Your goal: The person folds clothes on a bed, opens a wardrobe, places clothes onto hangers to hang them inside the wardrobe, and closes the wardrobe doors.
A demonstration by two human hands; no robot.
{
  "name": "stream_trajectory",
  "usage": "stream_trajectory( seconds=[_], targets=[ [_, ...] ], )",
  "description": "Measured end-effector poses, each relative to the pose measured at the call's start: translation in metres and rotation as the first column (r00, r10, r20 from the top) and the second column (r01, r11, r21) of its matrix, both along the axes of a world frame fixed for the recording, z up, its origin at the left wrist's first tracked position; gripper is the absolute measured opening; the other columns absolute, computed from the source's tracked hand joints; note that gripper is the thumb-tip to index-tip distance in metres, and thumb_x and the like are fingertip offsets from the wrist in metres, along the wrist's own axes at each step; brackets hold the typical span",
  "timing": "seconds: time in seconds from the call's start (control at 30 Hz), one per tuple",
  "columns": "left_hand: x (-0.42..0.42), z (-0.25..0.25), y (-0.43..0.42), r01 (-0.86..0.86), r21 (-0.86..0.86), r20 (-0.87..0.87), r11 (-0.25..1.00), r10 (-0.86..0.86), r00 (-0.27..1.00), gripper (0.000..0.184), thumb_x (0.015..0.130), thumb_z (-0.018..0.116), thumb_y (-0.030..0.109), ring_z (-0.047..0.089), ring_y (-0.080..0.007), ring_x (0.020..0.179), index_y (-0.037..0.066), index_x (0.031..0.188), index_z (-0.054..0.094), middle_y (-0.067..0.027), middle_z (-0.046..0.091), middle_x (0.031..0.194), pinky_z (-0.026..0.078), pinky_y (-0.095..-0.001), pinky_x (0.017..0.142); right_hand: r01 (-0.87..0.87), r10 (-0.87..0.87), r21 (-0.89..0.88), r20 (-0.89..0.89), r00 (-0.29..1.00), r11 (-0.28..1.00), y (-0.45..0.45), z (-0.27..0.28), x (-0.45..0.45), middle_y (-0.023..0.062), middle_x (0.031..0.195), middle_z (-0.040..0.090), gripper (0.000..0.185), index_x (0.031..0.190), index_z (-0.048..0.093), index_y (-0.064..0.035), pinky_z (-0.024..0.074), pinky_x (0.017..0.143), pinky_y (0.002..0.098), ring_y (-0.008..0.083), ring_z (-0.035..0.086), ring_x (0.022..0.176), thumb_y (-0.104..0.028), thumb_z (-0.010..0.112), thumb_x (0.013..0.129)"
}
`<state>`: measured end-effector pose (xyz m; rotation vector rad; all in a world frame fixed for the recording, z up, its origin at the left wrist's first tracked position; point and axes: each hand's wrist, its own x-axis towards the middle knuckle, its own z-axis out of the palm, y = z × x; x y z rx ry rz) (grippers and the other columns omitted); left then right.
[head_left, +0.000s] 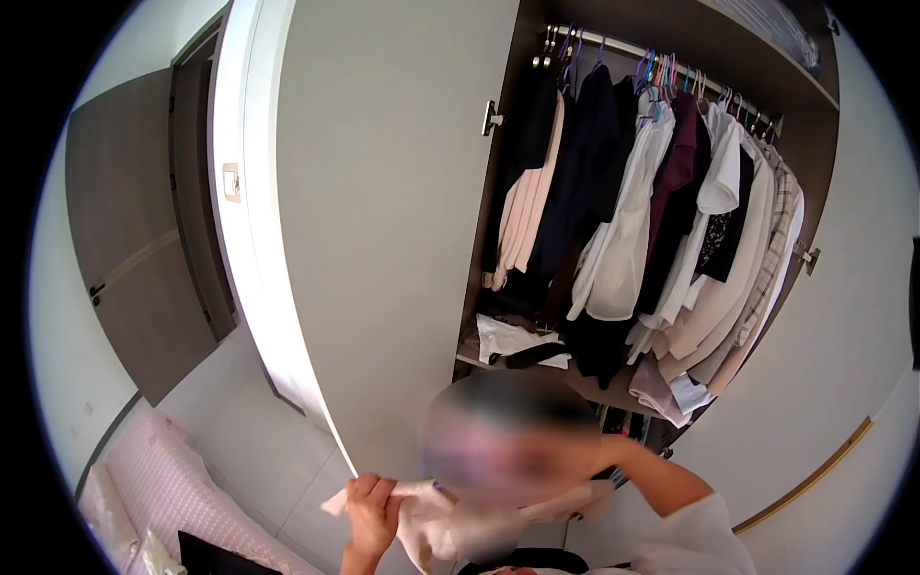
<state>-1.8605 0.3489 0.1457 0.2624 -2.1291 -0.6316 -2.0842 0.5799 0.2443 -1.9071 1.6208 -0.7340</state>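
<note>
My left hand (372,506) is closed around one end of a beige garment (422,522), near the lower edge of the open wardrobe door. The cloth stretches from there to the right, below a blurred patch. A small purple bit shows at the garment's upper edge. My right arm (671,489) reaches in from the lower right, bent toward the garment. Blur covers my right hand (580,455), so its fingers and anything in them cannot be made out.
An open wardrobe (623,379) holds many hanging clothes (613,259) on a rail, with folded clothes (517,340) on the shelf below. Its grey door (383,211) stands open at left. A bed with a pink cover (163,479) is lower left. Farther left is a brown door (134,230).
</note>
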Motion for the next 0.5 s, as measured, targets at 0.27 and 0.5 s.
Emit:
stream_trajectory(
  seconds=[0.27, 0.5],
  targets=[
    [-0.123, 0.051, 0.014, 0.364, 0.129, -0.025, 0.923, -0.363, 0.931, 0.009, 0.069, 0.057, 0.003, 0.049, -0.0297, 0.07, 0.004, 0.078, 0.059, -0.0118, 0.054, 0.074, 0.037, -0.0361, 0.069, 0.472, -0.564, 0.344, 0.25, 0.787, 0.812, 0.116, 0.056, 0.01, 0.0073, 0.111, 0.056, 0.04, 0.12, 0.051, -0.001, 0.0378, 0.09, 0.0284, 0.0155, 0.051, 0.103, -0.014, 0.059, 0.082],
    [-0.236, 0.112, 0.033, 0.698, 0.107, -0.024, 0.708, -0.7, 0.714, 0.008, 0.076, 0.058, 0.008, 0.054, -0.0234, 0.077, 0.003, 0.082, 0.059, -0.0093, 0.056, 0.078, 0.042, -0.0319, 0.068, 0.659, -0.549, 0.014, 0.567, 0.614, 0.752, 0.146, 0.068, 0.018, 0.0121, 0.109, 0.056, 0.049, 0.112, 0.052, 0.0078, 0.0403, 0.084, 0.0243, 0.0172, 0.052, 0.101, -0.008, 0.061, 0.066]
  ],
)
